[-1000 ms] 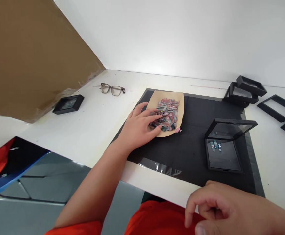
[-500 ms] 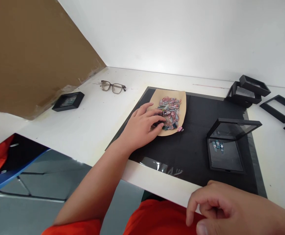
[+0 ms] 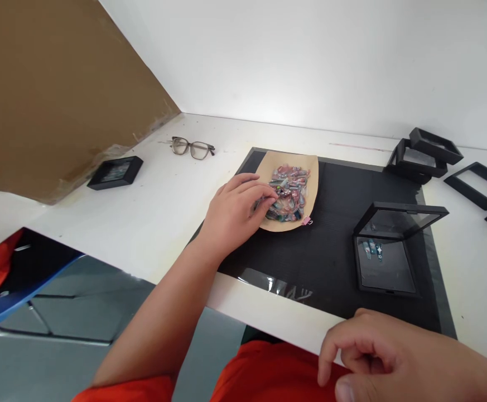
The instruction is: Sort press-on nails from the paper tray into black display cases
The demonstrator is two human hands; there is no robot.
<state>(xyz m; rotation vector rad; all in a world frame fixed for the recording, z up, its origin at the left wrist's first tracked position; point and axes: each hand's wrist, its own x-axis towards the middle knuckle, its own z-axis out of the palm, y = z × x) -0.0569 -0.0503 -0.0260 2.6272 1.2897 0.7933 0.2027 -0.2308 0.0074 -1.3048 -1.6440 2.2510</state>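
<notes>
My left hand [image 3: 237,211] reaches over the left edge of a tan paper sheet [image 3: 310,174] that carries a heap of small colourful pieces [image 3: 288,192]. Its fingertips are drawn together at the heap's left side; what they pinch, if anything, is too small to make out. My right hand [image 3: 377,357] hovers low at the bottom right, in front of the table edge, with fingers curled loosely and nothing visible in them. An open black display case [image 3: 387,245] with a few small pieces inside lies on the black mat [image 3: 331,262] to the right.
Eyeglasses [image 3: 193,148] lie at the back left of the white table [image 3: 151,212]. A small black framed box [image 3: 115,172] sits near a leaning cardboard sheet [image 3: 51,95]. Several black frames [image 3: 429,152] are stacked and scattered at the far right.
My left hand's fingers have curled from spread over the heap into a pinch at its left side. The right hand has stayed nearly still.
</notes>
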